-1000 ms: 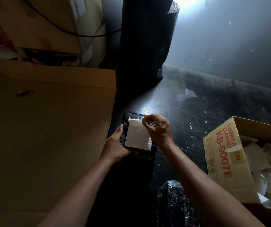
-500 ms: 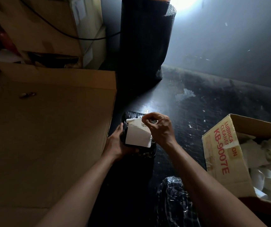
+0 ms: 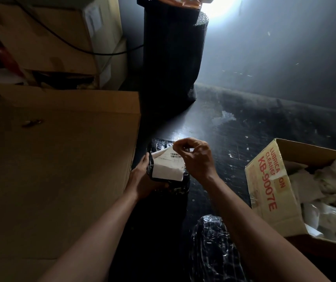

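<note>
A small parcel wrapped in black bubble wrap lies on the dark floor in the middle of the view. A white paper label with a barcode sits on top of it. My left hand grips the parcel's left side. My right hand pinches the label's far top corner, which is folded up off the wrap so that its printed side shows.
A large closed cardboard box fills the left. A tall black roll of bubble wrap stands behind. An open box marked KB-9007E with crumpled white paper stands at right. Another black wrapped bundle lies near me.
My right hand has peeled the label's top edge upward and towards me, so the barcode side now shows. My left hand stays on the parcel.
</note>
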`<state>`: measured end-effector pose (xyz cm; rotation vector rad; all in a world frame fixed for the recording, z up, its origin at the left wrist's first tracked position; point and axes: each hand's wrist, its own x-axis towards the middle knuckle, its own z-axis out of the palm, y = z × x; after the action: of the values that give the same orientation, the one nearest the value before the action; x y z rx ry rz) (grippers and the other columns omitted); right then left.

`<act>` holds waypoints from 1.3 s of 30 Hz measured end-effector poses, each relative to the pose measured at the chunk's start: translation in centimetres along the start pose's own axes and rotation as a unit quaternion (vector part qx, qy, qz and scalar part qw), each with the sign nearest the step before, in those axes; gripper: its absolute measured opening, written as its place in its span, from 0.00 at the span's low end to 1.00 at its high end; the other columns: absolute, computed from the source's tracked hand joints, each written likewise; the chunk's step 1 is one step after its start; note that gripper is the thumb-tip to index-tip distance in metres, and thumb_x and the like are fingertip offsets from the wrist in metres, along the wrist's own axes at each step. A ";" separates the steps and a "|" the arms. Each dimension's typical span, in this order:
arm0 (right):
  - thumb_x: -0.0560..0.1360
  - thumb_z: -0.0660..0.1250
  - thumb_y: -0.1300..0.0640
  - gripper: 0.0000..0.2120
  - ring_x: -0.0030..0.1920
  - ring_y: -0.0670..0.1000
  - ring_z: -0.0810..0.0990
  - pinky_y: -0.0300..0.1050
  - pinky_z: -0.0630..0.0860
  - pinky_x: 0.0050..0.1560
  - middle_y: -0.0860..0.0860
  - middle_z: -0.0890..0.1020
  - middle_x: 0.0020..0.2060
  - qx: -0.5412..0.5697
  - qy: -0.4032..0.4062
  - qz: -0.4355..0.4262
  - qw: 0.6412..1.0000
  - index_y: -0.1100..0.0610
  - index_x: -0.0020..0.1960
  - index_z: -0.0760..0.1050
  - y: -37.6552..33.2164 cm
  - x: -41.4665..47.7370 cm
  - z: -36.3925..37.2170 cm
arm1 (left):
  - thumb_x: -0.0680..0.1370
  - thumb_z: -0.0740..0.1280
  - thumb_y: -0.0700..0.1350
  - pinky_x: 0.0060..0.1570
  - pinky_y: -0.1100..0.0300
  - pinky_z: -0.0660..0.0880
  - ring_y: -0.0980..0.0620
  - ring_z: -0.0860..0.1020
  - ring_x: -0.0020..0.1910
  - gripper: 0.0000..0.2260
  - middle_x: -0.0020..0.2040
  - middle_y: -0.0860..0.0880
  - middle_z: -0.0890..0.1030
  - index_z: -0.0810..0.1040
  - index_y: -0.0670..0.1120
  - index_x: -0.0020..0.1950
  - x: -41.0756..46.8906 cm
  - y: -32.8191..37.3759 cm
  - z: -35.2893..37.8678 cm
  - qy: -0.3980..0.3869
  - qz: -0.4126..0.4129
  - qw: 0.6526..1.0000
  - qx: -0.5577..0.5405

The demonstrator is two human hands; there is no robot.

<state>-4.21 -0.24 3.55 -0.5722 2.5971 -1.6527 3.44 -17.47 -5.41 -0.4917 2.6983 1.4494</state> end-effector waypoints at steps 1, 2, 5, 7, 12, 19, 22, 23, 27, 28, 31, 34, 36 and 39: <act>0.74 0.74 0.59 0.03 0.43 0.46 0.84 0.47 0.82 0.48 0.47 0.86 0.41 0.003 0.001 0.003 1.000 0.52 0.44 0.85 0.0 -0.1 -0.1 | 0.54 0.79 0.69 0.71 0.46 0.66 0.49 0.65 0.74 0.64 0.78 0.52 0.62 0.47 0.53 0.80 0.0 0.0 -0.1 -0.001 -0.003 1.000 0.005; 0.74 0.74 0.59 0.02 0.44 0.46 0.84 0.48 0.83 0.48 0.47 0.87 0.42 0.006 0.003 0.006 1.000 0.53 0.44 0.85 -0.1 -0.2 -0.1 | 0.53 0.78 0.70 0.71 0.46 0.66 0.48 0.64 0.74 0.64 0.78 0.51 0.61 0.47 0.53 0.80 0.1 0.1 -0.1 -0.002 -0.007 1.000 0.009; 0.74 0.74 0.59 0.02 0.44 0.46 0.84 0.50 0.83 0.48 0.48 0.87 0.42 0.011 0.007 0.006 1.000 0.55 0.45 0.85 -0.2 -0.5 -0.3 | 0.58 0.81 0.64 0.72 0.46 0.64 0.47 0.63 0.75 0.62 0.79 0.50 0.60 0.47 0.51 0.80 0.2 0.3 -0.1 -0.007 0.000 1.000 0.014; 0.74 0.74 0.59 0.02 0.44 0.47 0.84 0.51 0.83 0.48 0.48 0.87 0.42 0.003 0.007 -0.004 1.000 0.55 0.45 0.86 -0.3 -0.6 -0.5 | 0.59 0.81 0.61 0.73 0.47 0.63 0.46 0.62 0.75 0.61 0.79 0.49 0.60 0.47 0.50 0.81 0.2 0.3 -0.1 -0.006 0.006 1.000 0.021; 0.73 0.75 0.60 0.03 0.43 0.45 0.84 0.46 0.83 0.48 0.47 0.87 0.41 0.022 0.014 0.001 1.000 0.53 0.44 0.86 -0.7 -1.0 -1.0 | 0.56 0.82 0.62 0.74 0.47 0.62 0.47 0.62 0.76 0.63 0.79 0.49 0.60 0.48 0.51 0.80 0.0 0.2 0.0 -0.003 -0.004 1.000 0.006; 0.73 0.75 0.61 0.03 0.43 0.46 0.85 0.43 0.82 0.45 0.49 0.87 0.43 0.006 0.031 -0.030 0.999 0.56 0.46 0.86 -0.4 -1.7 -1.0 | 0.53 0.80 0.68 0.70 0.44 0.67 0.48 0.66 0.73 0.63 0.77 0.51 0.64 0.51 0.56 0.80 -0.2 0.1 0.0 0.002 -0.015 1.000 0.006; 0.73 0.75 0.62 0.03 0.43 0.44 0.84 0.41 0.82 0.44 0.48 0.87 0.43 0.019 0.036 -0.021 0.999 0.55 0.45 0.86 -0.7 -1.9 -1.1 | 0.53 0.79 0.69 0.70 0.45 0.68 0.49 0.66 0.73 0.63 0.77 0.51 0.65 0.51 0.55 0.80 -0.2 -0.1 0.0 0.004 -0.009 1.000 0.017; 0.73 0.75 0.62 0.03 0.43 0.44 0.84 0.41 0.81 0.44 0.48 0.87 0.43 0.027 0.036 -0.017 0.999 0.55 0.45 0.86 -0.8 -1.9 -1.2 | 0.53 0.79 0.69 0.70 0.46 0.68 0.49 0.66 0.73 0.63 0.77 0.50 0.64 0.50 0.55 0.80 -0.2 -0.2 0.0 0.004 -0.010 1.000 0.018; 0.72 0.76 0.61 0.05 0.43 0.48 0.85 0.43 0.81 0.46 0.47 0.87 0.40 0.066 0.062 -0.023 0.996 0.52 0.43 0.86 -2.2 -1.5 -1.8 | 0.53 0.79 0.69 0.65 0.53 0.74 0.53 0.74 0.66 0.57 0.70 0.53 0.74 0.61 0.53 0.77 -0.2 -0.8 0.1 0.018 0.013 1.000 0.022; 0.72 0.76 0.61 0.05 0.43 0.49 0.85 0.44 0.82 0.46 0.47 0.87 0.40 0.066 0.066 -0.030 0.995 0.51 0.43 0.85 -2.5 -1.0 -2.0 | 0.54 0.80 0.66 0.64 0.56 0.73 0.54 0.75 0.64 0.53 0.67 0.54 0.76 0.64 0.52 0.75 -0.3 -0.6 0.1 0.020 0.014 1.000 0.019; 0.72 0.76 0.61 0.05 0.44 0.48 0.85 0.47 0.83 0.48 0.48 0.86 0.43 0.026 0.043 -0.034 0.998 0.52 0.45 0.86 -3.0 0.0 -2.5 | 0.56 0.81 0.61 0.69 0.59 0.66 0.53 0.70 0.69 0.51 0.71 0.53 0.72 0.64 0.51 0.75 -0.3 -0.1 0.1 0.014 0.019 0.999 0.032; 0.73 0.75 0.61 0.04 0.44 0.45 0.85 0.46 0.83 0.48 0.48 0.86 0.45 -0.018 0.039 -0.045 0.998 0.54 0.47 0.86 -2.9 0.0 -2.9 | 0.57 0.81 0.63 0.74 0.57 0.58 0.51 0.62 0.76 0.61 0.79 0.50 0.58 0.50 0.49 0.80 -0.2 0.4 -0.3 -0.007 0.010 0.999 0.047; 0.74 0.73 0.61 0.06 0.44 0.43 0.84 0.42 0.83 0.48 0.47 0.87 0.45 -0.043 0.047 -0.058 0.996 0.54 0.49 0.86 -3.0 -0.3 -3.2 | 0.58 0.80 0.63 0.75 0.56 0.57 0.50 0.60 0.76 0.62 0.79 0.48 0.57 0.46 0.49 0.81 -0.3 0.8 -0.9 -0.013 0.005 0.998 0.062; 0.75 0.72 0.61 0.08 0.43 0.40 0.84 0.32 0.78 0.46 0.46 0.87 0.46 -0.086 0.055 -0.062 0.993 0.52 0.51 0.86 -3.4 -0.9 -3.7 | 0.60 0.79 0.63 0.74 0.55 0.61 0.49 0.63 0.75 0.59 0.78 0.47 0.61 0.50 0.47 0.80 -0.8 1.6 -2.1 -0.004 0.012 0.994 0.106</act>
<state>-3.11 2.03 8.02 -0.6815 2.8589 -1.5432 3.99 -18.17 -2.73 -0.4401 2.8169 1.1477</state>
